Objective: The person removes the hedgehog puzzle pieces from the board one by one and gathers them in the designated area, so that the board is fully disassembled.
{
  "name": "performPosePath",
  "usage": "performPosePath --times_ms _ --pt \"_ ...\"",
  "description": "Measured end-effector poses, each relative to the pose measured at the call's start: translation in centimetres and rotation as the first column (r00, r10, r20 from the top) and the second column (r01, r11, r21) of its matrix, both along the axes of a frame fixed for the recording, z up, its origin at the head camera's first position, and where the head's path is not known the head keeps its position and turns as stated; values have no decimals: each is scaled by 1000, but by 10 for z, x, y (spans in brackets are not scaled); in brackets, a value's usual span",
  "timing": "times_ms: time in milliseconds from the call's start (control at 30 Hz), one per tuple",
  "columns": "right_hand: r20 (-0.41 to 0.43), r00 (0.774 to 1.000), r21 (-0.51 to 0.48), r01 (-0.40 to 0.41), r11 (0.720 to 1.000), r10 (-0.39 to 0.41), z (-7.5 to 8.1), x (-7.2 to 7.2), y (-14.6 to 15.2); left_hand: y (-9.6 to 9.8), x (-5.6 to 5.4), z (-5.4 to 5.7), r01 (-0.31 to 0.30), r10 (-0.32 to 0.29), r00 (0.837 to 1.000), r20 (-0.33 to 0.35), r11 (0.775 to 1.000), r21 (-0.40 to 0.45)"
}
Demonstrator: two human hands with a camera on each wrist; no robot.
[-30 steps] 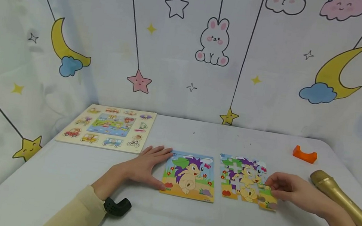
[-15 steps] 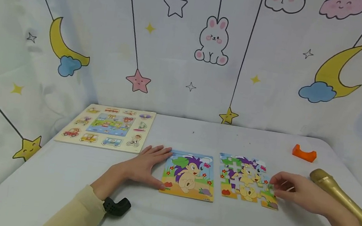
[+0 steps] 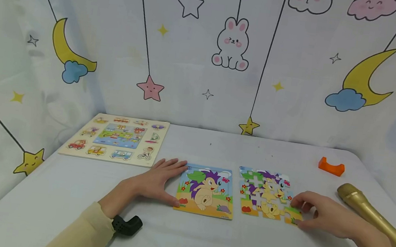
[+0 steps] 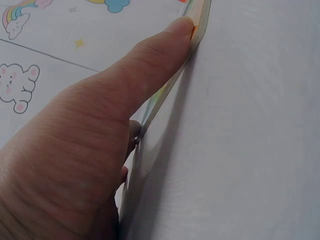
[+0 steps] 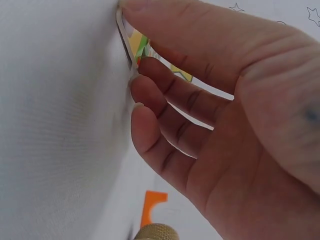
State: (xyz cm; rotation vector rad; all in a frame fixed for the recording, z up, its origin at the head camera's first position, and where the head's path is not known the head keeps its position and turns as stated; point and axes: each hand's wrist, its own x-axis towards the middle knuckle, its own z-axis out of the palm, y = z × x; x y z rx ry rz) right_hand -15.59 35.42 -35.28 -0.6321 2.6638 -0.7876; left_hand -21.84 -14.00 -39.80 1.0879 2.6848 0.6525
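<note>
My left hand (image 3: 155,180) lies spread at the left edge of a square hedgehog picture board (image 3: 207,197). Its thumb rests on the lower-left corner and its fingertips touch the upper-left edge; the left wrist view shows the thumb over the rim. To the right lie the cut pieces of a matching hedgehog jigsaw puzzle (image 3: 269,192), with gaps between some of them. At its lower right, my right hand (image 3: 328,213) holds the corner puzzle piece (image 3: 294,216) between thumb and curled fingers. In the right wrist view the piece's edge (image 5: 125,40) stands beside the thumb and fingertips.
A cream vehicle puzzle board (image 3: 154,147) lies at the back left. An orange curved block (image 3: 331,167) sits at the back right. A gold microphone (image 3: 375,219) lies along the right side, close to my right hand. A cartoon-printed cloth (image 3: 191,56) hangs behind the table.
The corner puzzle piece has shifted slightly up towards the other pieces, after a small move right. My right thumb and fingers have spread further apart around it. The left hand stays on the board.
</note>
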Motion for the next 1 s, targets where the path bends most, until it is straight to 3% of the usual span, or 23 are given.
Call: performPosePath --times_ms 300,667,1000 --pt "-49 998 41 -34 999 36 0 -1 -2 0 0 1 -1 1 1000 0 1000 0" --pt "-29 999 75 -41 996 43 2 -1 -5 0 1 3 4 -4 1000 2 1000 1" --pt "-18 998 48 -65 997 66 2 0 -5 0 1 4 7 -7 1000 6 1000 1"
